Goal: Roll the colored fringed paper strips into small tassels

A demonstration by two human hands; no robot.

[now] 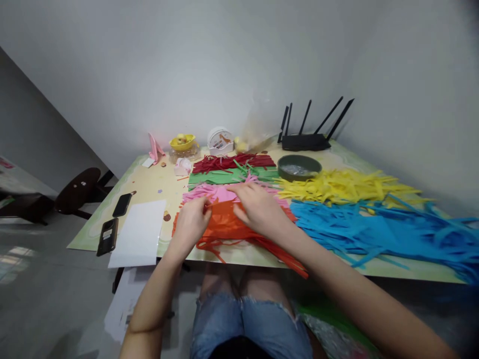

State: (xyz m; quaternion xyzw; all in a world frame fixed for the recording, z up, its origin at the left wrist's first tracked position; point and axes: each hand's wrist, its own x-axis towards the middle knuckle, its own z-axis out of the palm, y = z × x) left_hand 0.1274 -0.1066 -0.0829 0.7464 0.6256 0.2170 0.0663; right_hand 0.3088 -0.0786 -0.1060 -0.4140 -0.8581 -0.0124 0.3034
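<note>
Fringed orange paper (228,227) lies in front of me at the table's near edge, its strips hanging toward my lap. My left hand (192,219) is closed at the paper's upper left, thumb and fingers pinching its edge. Over the right part of the same sheet is my right hand (258,207), its thumb and fingers apart and the fingertips near the pink strips. Beyond the orange sheet come layers of pink fringed paper (202,192), green fringed paper (217,177) and dark red fringed paper (232,162).
Yellow strips (344,187) and blue strips (337,227) spread to the right. Behind them stand a dark green bowl (299,174) and a black router (305,142). White paper (138,232) and two phones, a nearer one (108,237) and a farther one (122,204), lie left.
</note>
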